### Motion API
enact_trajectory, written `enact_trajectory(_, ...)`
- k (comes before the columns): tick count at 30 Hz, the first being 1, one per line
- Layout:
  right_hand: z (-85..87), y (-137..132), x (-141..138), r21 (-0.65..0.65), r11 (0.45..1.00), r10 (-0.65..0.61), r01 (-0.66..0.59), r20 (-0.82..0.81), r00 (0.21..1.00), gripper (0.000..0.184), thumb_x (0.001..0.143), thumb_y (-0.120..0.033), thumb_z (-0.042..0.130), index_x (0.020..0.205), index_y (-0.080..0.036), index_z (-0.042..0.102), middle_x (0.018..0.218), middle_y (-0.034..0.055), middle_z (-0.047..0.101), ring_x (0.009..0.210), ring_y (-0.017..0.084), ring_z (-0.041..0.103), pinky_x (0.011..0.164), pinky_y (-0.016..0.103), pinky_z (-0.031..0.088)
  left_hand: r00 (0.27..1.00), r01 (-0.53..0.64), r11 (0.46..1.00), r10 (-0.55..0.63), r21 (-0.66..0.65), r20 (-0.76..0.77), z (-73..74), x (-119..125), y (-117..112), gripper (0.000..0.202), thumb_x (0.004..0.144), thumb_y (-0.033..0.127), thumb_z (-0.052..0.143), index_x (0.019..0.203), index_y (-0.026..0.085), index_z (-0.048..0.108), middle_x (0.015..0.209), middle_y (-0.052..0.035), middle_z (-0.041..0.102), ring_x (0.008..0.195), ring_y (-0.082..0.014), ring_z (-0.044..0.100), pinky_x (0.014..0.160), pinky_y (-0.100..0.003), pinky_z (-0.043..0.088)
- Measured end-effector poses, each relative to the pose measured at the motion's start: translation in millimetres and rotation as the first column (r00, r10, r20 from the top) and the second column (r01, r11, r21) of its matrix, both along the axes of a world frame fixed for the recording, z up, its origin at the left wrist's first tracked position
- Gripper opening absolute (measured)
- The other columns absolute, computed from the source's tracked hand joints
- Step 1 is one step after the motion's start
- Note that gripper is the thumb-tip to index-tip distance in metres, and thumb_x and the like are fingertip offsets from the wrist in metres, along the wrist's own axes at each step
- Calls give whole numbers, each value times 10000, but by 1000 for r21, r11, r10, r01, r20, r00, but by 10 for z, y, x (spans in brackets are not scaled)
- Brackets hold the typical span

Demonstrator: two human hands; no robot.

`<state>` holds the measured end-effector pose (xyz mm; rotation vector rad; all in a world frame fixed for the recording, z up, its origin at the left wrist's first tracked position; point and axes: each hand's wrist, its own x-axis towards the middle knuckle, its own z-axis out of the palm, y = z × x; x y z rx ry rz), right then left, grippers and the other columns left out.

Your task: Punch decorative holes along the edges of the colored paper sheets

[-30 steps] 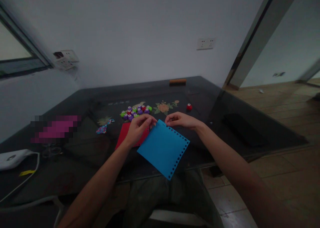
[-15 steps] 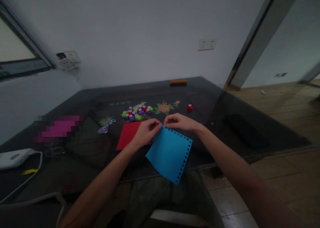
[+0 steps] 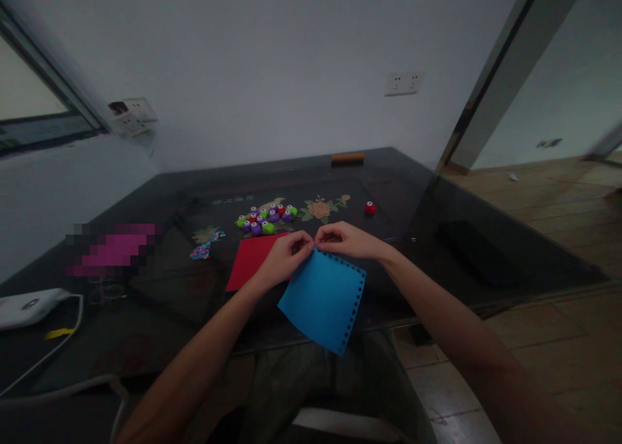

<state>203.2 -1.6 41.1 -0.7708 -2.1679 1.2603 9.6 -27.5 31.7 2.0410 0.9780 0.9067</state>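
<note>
A square sheet of blue paper (image 3: 323, 298) hangs tilted over the table's front edge, with dark punched holes along its upper and right edges. My left hand (image 3: 290, 253) is closed, pinching the sheet's top corner between thumb and fingers. Right beside it, my right hand (image 3: 347, 240) is closed too, its fingertips together at the same corner; their exact contact is too small to see clearly. Behind my left hand lies a red sheet of paper (image 3: 247, 259), partly covered by that hand and the blue sheet.
Several small red, purple and green pieces resembling craft punches (image 3: 265, 217) stand grouped behind the red sheet. A single red one (image 3: 370, 207) sits to the right. Colourful scraps (image 3: 201, 251), a white device (image 3: 29, 308) with a cable, and a dark flat object (image 3: 479, 253) lie around.
The blue sheet has shifted slightly left and turned a little. My right fingertips have moved slightly left, closer to the left ones. Both hands remain at the top corner.
</note>
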Motion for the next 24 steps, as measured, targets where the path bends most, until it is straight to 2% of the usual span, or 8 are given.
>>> enact_trajectory(24,-21,-12,-26,14,999,-33,34,-36,999,116,776,-259,575,789,-144,587,753,13,605,699,132,556,663,261,426,999,-27,999,28,32,-22,-25,3,5,144,819,275,499,768,150,550,677,6,519,662,-138,491,631,-246,388)
